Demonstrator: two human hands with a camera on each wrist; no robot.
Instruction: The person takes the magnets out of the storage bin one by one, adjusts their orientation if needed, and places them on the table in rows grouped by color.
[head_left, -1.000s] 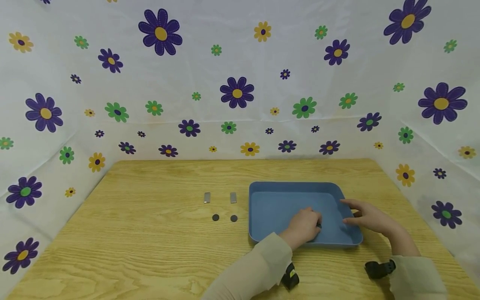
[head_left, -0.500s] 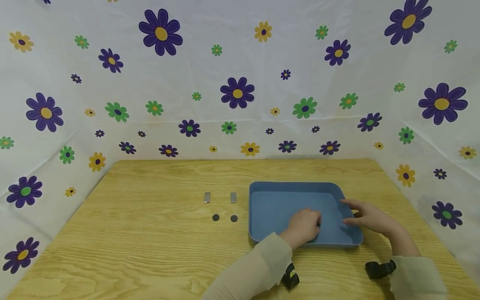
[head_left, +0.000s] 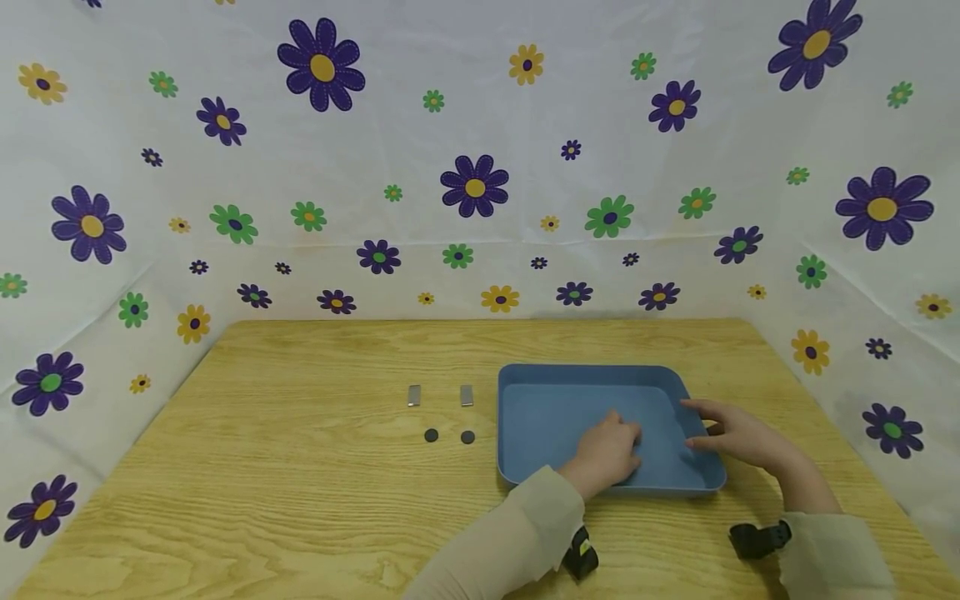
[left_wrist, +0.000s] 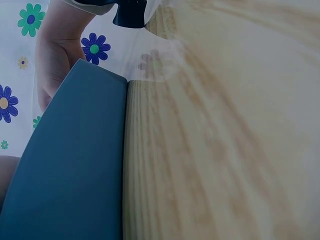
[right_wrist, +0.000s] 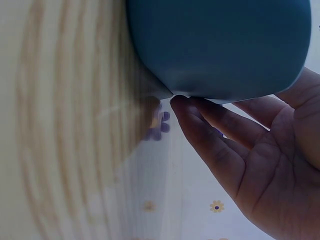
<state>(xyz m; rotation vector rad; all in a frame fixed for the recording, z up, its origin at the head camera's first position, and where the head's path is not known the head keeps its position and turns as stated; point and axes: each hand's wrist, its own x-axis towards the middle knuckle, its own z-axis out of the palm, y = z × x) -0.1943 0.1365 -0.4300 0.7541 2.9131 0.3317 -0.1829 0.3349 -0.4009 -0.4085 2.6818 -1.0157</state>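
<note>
A shallow blue tray (head_left: 555, 417) stands on the wooden table, right of centre. My left hand (head_left: 603, 454) reaches over its front wall, fingers bent down near the tray floor. Whatever may lie under these fingertips is hidden from the head view. In the left wrist view only a sliver of that hand shows beside the tray's outer wall (left_wrist: 85, 155). My right hand (head_left: 742, 437) grips the tray's right wall, with fingers curled against the outside, as the right wrist view shows. Two silver rectangular pieces (head_left: 467, 395) and two dark round discs (head_left: 468, 437) lie left of the tray.
A wooden table (head_left: 300, 467) carries everything. White cloth with printed flowers (head_left: 474, 186) hangs behind it and along both sides. A black wrist camera (head_left: 759, 540) sits at the right wrist, another (head_left: 580, 554) at the left.
My left fingers have shifted slightly, and a small dark thing that showed at their tips is out of sight now. The right hand and the tray have stayed put.
</note>
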